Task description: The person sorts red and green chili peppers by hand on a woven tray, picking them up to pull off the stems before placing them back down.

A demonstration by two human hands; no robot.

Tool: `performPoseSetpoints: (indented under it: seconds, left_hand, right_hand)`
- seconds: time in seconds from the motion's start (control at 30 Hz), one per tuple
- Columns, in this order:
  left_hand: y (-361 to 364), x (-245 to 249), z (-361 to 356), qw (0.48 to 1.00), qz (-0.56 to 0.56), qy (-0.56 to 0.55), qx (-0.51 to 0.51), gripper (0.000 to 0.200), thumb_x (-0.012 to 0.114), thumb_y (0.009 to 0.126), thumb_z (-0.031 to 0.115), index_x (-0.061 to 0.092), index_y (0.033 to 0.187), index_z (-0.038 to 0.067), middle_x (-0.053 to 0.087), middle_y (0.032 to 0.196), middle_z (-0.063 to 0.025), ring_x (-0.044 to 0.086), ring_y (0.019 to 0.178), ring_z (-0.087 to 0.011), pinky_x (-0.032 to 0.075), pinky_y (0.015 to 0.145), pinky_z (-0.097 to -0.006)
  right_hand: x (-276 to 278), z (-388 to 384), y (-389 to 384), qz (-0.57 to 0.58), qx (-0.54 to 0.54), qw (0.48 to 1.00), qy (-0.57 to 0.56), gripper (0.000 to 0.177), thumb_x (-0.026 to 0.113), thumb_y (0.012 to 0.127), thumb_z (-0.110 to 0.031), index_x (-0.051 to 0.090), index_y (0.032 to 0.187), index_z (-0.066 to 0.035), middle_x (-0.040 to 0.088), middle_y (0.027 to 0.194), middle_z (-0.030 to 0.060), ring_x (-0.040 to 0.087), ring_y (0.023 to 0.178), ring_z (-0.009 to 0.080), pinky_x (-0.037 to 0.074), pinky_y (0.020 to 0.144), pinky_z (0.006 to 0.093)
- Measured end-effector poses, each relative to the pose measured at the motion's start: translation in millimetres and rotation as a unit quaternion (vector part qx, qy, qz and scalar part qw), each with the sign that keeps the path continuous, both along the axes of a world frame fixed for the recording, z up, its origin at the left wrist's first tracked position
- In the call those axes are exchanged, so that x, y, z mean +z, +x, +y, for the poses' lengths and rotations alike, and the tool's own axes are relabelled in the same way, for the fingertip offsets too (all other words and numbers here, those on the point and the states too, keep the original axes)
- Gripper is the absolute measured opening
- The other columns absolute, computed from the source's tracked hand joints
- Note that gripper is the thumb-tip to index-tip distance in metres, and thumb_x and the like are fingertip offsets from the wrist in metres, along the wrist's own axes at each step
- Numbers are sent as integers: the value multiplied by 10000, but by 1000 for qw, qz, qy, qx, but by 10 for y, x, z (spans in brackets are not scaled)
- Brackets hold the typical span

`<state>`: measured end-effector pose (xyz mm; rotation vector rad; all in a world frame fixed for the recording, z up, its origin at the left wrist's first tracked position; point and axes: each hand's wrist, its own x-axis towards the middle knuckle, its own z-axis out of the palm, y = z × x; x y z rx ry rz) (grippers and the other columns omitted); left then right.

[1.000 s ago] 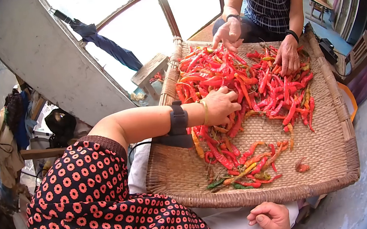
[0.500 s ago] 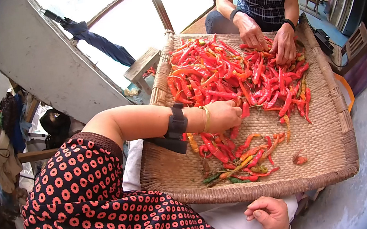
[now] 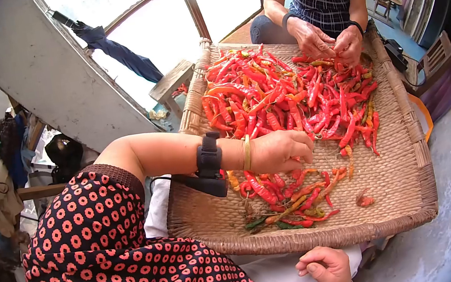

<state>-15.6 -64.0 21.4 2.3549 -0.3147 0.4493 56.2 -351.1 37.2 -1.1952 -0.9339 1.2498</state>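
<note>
My left hand (image 3: pixel 281 150) reaches across the basket, back of the hand up, over the gap between the big heap of red chili peppers (image 3: pixel 255 87) and a smaller group of chilies (image 3: pixel 303 198) near the front rim. Its fingers bend downward and look closed; a bit of red shows beneath them, but whether they grip a chili is hidden. Low in the view, my right hand (image 3: pixel 327 271) lies just outside the front rim, above white cloth (image 3: pixel 279 275). Its fingers are curled in with the thumb beside them, and nothing shows in them.
The woven basket (image 3: pixel 403 173) has a raised rim. Across it, a co-worker's hands (image 3: pixel 333 45) meet above the chilies. One wrinkled reddish chili (image 3: pixel 364 199) lies alone. A wooden stool (image 3: pixel 172 85) and a folded umbrella (image 3: pixel 117 49) are beyond the left side; a wooden chair (image 3: pixel 438 59) is right.
My left hand has shifted slightly right and toward me, away from the heap's edge. The co-worker's hands have come together and lifted. My right hand stays nearly in place, fingers curled a little more.
</note>
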Motion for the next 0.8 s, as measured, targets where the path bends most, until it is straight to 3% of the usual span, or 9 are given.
performPoseSetpoints:
  seconds: [0.13, 0.37, 0.43, 0.47, 0.53, 0.6, 0.67, 0.8]
  left_hand:
    - [17, 58, -88, 990, 63, -102, 77, 152, 610, 740, 12, 567, 883, 41, 562, 879, -84, 557, 870, -234, 459, 757, -328]
    - [-24, 155, -111, 975, 31, -200, 88, 166, 611, 748, 30, 573, 909, 50, 569, 860, -81, 568, 819, -233, 467, 736, -328]
    - [-41, 187, -20, 995, -15, 86, 37, 198, 642, 743, 142, 574, 905, 52, 563, 851, -94, 567, 811, -265, 475, 704, -358]
    - [-54, 191, -13, 995, -15, 86, 37, 198, 642, 743, 142, 574, 905, 52, 563, 851, -94, 567, 811, -265, 475, 704, -358]
    - [-86, 196, -10, 942, 216, 231, 112, 291, 653, 722, 277, 569, 886, 52, 555, 842, -107, 570, 810, -290, 474, 660, -389]
    - [-95, 118, 17, 932, 243, 240, 118, 365, 649, 705, 352, 557, 890, 51, 553, 843, -109, 579, 804, -290, 470, 629, -400]
    - [-90, 86, 4, 910, 275, 289, 110, 341, 644, 707, 306, 550, 918, 55, 555, 847, -107, 582, 791, -293, 474, 637, -407]
    - [-75, 39, 64, 919, 273, 275, 76, 312, 635, 702, 255, 545, 930, 61, 555, 845, -105, 584, 793, -292, 477, 647, -410]
  right_hand:
    - [-7, 52, 2, -4, -1, 1000, 8, 115, 548, 806, -20, 600, 896, 29, 595, 785, 73, 567, 661, 112, 473, 596, 212]
    - [6, 47, 2, -4, 0, 1000, 2, 116, 539, 803, -8, 598, 895, 30, 593, 786, 72, 564, 666, 112, 468, 595, 209]
    - [14, 47, 3, -7, 1, 1000, 4, 117, 536, 803, -4, 598, 896, 30, 592, 786, 72, 563, 665, 111, 466, 595, 208]
    - [18, 52, 4, -11, 2, 1000, 5, 118, 533, 802, 0, 598, 896, 30, 592, 786, 72, 561, 664, 111, 464, 594, 207]
    - [23, 53, -1, -9, 0, 1000, 4, 119, 533, 801, 1, 598, 896, 30, 591, 785, 71, 559, 664, 110, 463, 595, 207]
    - [30, 53, -4, -8, -5, 1000, 3, 120, 532, 800, 2, 598, 896, 29, 591, 783, 70, 558, 663, 109, 461, 595, 206]
    - [37, 52, -2, -8, -3, 1000, 2, 120, 535, 797, 1, 598, 896, 28, 591, 781, 69, 557, 663, 107, 461, 598, 206]
    - [23, 57, -9, -12, -5, 1000, 5, 118, 540, 798, -6, 596, 896, 26, 591, 782, 68, 557, 663, 106, 461, 598, 207]
